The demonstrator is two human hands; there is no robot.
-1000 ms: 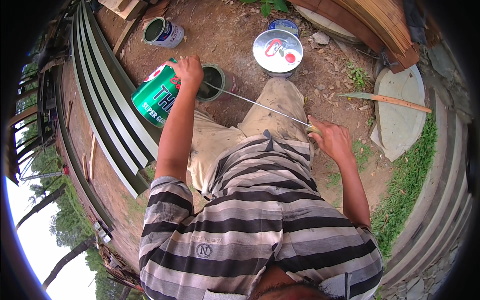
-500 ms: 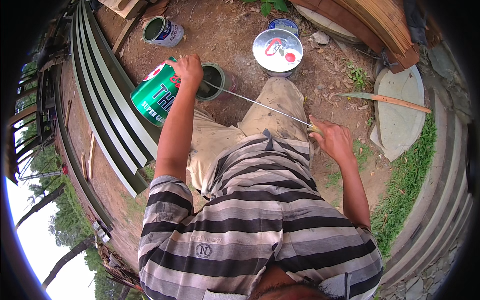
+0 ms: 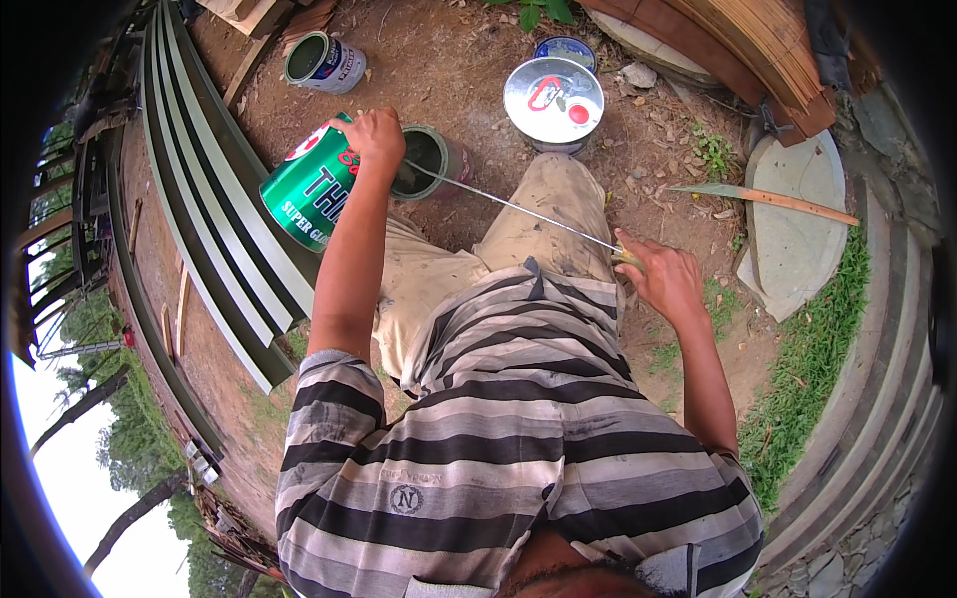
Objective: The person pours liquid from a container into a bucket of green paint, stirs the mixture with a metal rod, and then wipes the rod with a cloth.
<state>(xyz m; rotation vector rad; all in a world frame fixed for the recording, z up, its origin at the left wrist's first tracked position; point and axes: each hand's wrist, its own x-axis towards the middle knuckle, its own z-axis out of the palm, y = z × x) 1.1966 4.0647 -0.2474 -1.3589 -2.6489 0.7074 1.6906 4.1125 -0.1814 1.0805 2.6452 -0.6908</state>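
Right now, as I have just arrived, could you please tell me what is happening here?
The person's left hand holds a tilted green can beside an open tin. The right hand grips a thin metal rod by its handle; the rod's far end reaches the tin's mouth. Whether anything is pouring cannot be seen. A silver-lidded can stands to the tin's right.

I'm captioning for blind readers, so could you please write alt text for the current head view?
A person holds, with the left hand, a tilted green can beside an open can; the right hand grips a thin metal rod by its handle, the far end at the open can. Ahead stands a silver-lidded can; long ribbed panels lie left.
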